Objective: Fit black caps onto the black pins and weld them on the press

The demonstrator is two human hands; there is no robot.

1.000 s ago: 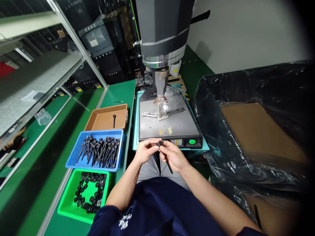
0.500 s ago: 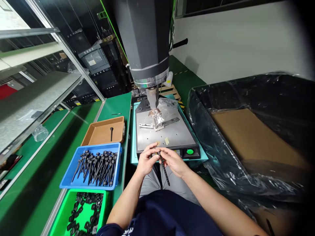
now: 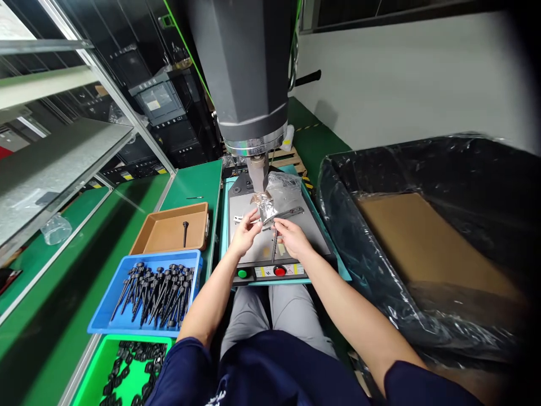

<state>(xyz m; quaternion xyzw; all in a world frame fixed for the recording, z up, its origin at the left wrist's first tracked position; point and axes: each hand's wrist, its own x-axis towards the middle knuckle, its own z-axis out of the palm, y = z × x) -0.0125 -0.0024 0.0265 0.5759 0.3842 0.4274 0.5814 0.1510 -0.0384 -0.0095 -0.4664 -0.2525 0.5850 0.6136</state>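
Note:
My right hand (image 3: 291, 239) pinches a thin black rod (image 3: 274, 248) near its top, and the rod hangs down over the grey metal plate (image 3: 253, 248). The upper end of the rod is hidden by my fingers. My left hand (image 3: 245, 234) is just left of the foil-wrapped fixture (image 3: 267, 208), its thumb and forefinger apart with nothing visible between them. Whether its fingertips touch the fixture I cannot tell. Directly above the fixture is the tapered metal tip (image 3: 257, 172) of the large dark machine head (image 3: 249, 67).
Left of the plate stand a brown tray (image 3: 156, 231) with one black rod, a blue bin (image 3: 122, 316) of headed black rods and a green bin (image 3: 131, 386) of small black parts. Green and red buttons (image 3: 280, 271) line the machine's front. A plastic-lined box (image 3: 338, 203) stands at right.
Both hands have moved forward from the machine's front edge to the fixture. They have separated, and the black rod has gone along in my right hand. The front buttons are now uncovered.

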